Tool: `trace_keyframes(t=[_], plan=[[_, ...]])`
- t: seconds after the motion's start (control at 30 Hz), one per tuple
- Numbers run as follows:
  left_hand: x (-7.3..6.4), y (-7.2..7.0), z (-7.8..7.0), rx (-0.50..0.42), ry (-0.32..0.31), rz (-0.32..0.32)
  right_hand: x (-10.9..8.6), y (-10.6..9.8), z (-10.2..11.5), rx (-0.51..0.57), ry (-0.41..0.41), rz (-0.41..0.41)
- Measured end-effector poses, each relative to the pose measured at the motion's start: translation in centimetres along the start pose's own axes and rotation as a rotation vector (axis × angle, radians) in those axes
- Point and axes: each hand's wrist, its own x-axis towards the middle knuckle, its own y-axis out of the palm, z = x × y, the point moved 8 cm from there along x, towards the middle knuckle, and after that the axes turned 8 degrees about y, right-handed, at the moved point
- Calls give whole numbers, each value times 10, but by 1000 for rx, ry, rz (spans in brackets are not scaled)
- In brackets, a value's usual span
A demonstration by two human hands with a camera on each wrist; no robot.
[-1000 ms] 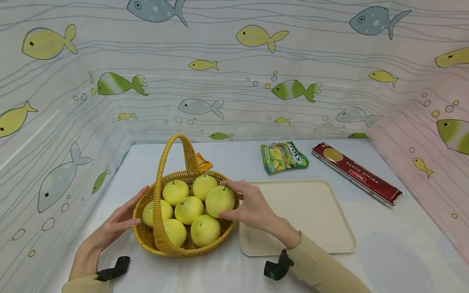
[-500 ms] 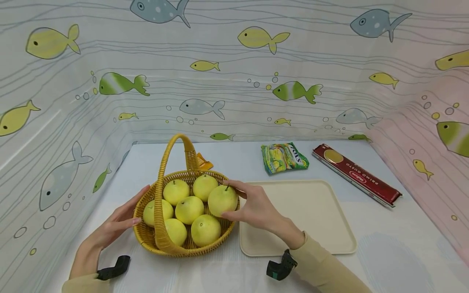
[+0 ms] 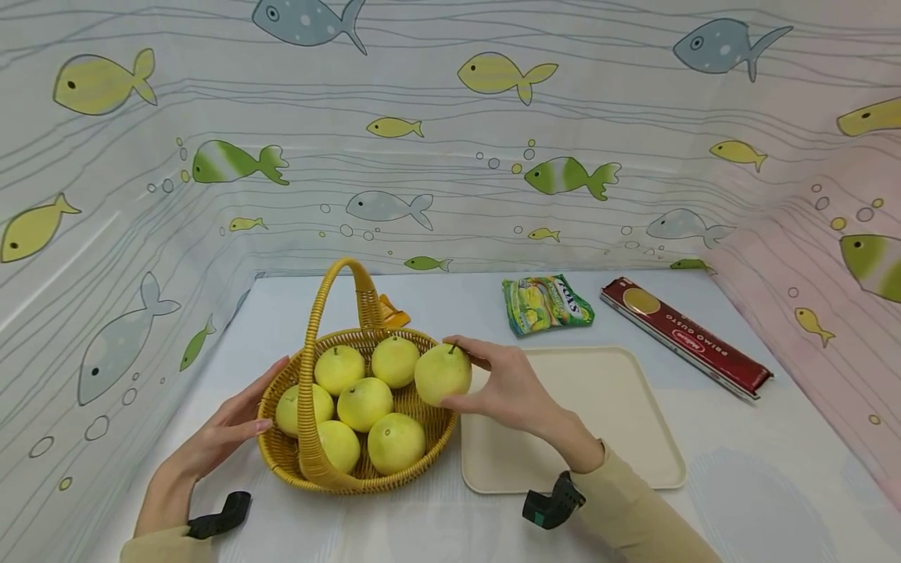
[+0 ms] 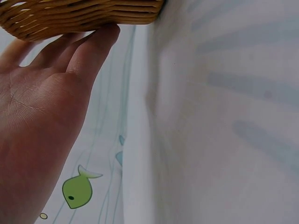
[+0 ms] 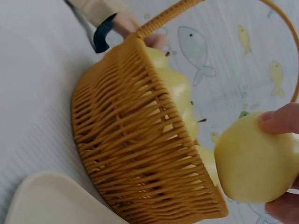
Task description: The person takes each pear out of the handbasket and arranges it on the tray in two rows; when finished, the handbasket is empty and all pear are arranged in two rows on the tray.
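My right hand [image 3: 512,389] grips a round yellow-green pear [image 3: 443,374], stem up, between thumb and fingers. In the right wrist view that pear [image 5: 254,158] is raised just beyond the wicker rim. Several more pears [image 3: 364,404] lie in the golden wicker basket [image 3: 439,438], whose tall handle [image 3: 310,344] arches over them. At the basket's left side my left hand [image 3: 218,426] rests with its fingers extended along the wall. From the left wrist view, the fingertips of the left hand [image 4: 51,88] meet the wicker [image 4: 88,18].
A cream tray [image 3: 577,422] stands right of the basket, partly behind my right forearm. Farther back lie a green candy bag [image 3: 547,303] and a long red pasta packet [image 3: 686,336]. An orange packet [image 3: 393,311] shows behind the basket. Fish-patterned walls [image 3: 450,156] enclose the table.
My right hand has lifted the pear up from its spot among the others and moved it right, over the basket's right rim. The left hand and the basket have stayed in place.
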Motion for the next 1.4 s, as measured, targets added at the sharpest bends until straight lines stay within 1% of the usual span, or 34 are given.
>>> trace_keyframes(t=[0.13,0.4,0.57,0.77,1.03,1.23,1.4], plan=[[0,-1,2,2,-11,-5,1,-7,-4,11,9,-13],[-2,0,2,-19,23,17,6,-22,-17,76,29,-9],[-1,1,-1,-9,32,17,9,-30,-26,78,61,-14],[-1,2,-2,-16,28,12,13,-36,-38,65,102,-36],[-1,1,-2,-9,14,8,19,-39,-55,75,139,-47],[-1,2,-1,-11,19,15,21,-36,-63,63,144,-30],[-1,2,1,-15,18,16,22,-34,-73,48,168,-17]])
